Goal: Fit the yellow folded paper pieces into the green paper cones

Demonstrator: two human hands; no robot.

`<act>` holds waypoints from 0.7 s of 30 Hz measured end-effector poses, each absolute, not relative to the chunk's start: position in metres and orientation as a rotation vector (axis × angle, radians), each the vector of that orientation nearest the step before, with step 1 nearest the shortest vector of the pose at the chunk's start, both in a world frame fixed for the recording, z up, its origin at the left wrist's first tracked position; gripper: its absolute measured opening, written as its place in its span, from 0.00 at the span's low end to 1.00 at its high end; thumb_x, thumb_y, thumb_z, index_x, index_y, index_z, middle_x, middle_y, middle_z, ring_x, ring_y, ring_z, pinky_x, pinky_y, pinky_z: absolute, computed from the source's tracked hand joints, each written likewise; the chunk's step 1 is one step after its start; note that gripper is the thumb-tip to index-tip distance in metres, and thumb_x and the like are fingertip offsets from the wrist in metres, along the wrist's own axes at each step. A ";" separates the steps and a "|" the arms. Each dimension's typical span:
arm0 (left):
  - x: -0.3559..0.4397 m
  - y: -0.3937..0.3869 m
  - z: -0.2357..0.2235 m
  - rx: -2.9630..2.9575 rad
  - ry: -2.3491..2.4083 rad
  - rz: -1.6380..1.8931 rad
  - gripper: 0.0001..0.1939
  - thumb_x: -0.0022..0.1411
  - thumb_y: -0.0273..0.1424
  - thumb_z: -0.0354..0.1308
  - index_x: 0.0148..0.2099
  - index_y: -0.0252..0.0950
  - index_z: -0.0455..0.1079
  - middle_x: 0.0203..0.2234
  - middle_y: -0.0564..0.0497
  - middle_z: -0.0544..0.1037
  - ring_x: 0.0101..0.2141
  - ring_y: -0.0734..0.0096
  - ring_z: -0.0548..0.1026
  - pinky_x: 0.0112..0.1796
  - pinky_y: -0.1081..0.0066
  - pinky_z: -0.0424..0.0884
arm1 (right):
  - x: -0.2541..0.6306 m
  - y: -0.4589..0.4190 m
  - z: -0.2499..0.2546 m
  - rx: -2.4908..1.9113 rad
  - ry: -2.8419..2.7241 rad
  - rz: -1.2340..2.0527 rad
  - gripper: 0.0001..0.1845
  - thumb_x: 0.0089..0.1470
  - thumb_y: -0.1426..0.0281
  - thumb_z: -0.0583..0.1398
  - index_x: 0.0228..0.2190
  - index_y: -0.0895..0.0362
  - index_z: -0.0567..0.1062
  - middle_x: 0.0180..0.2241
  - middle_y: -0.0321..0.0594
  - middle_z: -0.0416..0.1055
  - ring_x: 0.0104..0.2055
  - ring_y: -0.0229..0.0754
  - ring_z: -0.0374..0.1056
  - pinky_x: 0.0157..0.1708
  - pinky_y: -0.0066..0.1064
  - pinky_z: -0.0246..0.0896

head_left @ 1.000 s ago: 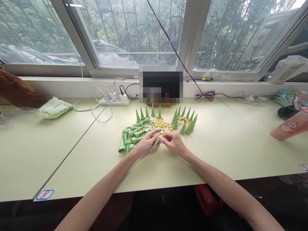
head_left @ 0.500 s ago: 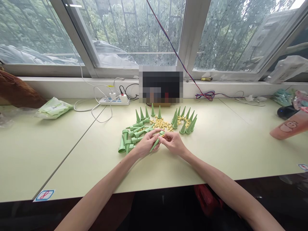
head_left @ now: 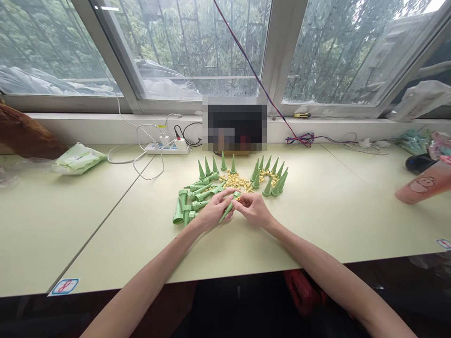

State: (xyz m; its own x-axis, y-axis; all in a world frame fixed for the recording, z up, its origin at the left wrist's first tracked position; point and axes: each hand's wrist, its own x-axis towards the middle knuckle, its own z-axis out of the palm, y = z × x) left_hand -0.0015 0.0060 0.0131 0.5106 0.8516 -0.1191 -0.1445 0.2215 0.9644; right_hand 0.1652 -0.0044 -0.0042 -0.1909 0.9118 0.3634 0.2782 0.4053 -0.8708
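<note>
My left hand (head_left: 213, 211) is closed around a green plastic watering spike (head_left: 226, 213), whose tip slants down toward me and to the left. At the spike's wide end, my right hand (head_left: 255, 210) pinches a small yellow plastic fitting (head_left: 238, 199) with a round opening. Fingers partly hide where the two pieces meet. Just beyond my hands lies a pile of similar yellow fittings (head_left: 234, 180). More green spikes (head_left: 200, 195) lie heaped beside my left hand, some on their sides. Several green spikes (head_left: 276, 187) stand point up at the right, around more yellow pieces.
A white power strip (head_left: 167, 148) with cables lies near the windowsill. A green-white packet (head_left: 80, 158) is at the left, and a pinkish cup (head_left: 423, 184) tilts at the right. Bundled red-blue wire (head_left: 301, 140) rests at the back, beside a pixelated dark area.
</note>
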 end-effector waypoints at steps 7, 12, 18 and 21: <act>-0.002 0.005 0.013 1.153 0.763 0.792 0.31 0.61 0.43 0.63 0.61 0.34 0.63 0.17 0.61 0.63 0.16 0.80 0.60 0.19 0.76 0.59 | 0.165 -0.004 -0.004 -1.054 -1.714 0.809 0.20 0.54 0.63 0.60 0.17 0.56 0.61 0.16 0.29 0.52 0.20 0.32 0.47 0.21 0.28 0.42; -0.002 0.005 0.014 1.153 0.769 0.791 0.31 0.61 0.43 0.63 0.61 0.34 0.64 0.17 0.61 0.63 0.16 0.80 0.60 0.19 0.76 0.58 | 0.166 -0.004 -0.004 -1.056 -1.721 0.805 0.20 0.53 0.63 0.60 0.17 0.56 0.61 0.16 0.29 0.52 0.20 0.32 0.47 0.21 0.28 0.42; -0.002 0.006 0.013 1.161 0.767 0.793 0.30 0.61 0.43 0.62 0.61 0.35 0.64 0.17 0.61 0.63 0.16 0.81 0.60 0.19 0.76 0.59 | 0.166 -0.004 -0.003 -1.054 -1.719 0.803 0.20 0.54 0.63 0.60 0.17 0.56 0.61 0.16 0.29 0.53 0.20 0.32 0.47 0.21 0.28 0.42; -0.002 0.006 0.013 1.169 0.773 0.794 0.30 0.61 0.44 0.62 0.61 0.35 0.64 0.17 0.61 0.63 0.16 0.80 0.60 0.20 0.76 0.58 | 0.165 -0.005 -0.002 -1.067 -1.719 0.809 0.20 0.54 0.61 0.60 0.17 0.56 0.61 0.16 0.30 0.53 0.21 0.33 0.48 0.21 0.29 0.43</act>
State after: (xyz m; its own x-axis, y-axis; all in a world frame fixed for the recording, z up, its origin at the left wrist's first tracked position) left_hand -0.0023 0.0058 0.0134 0.5073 0.8551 -0.1076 -0.1304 0.1995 0.9712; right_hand 0.1654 -0.0053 -0.0018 -0.1952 0.9116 0.3617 0.3021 0.4067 -0.8621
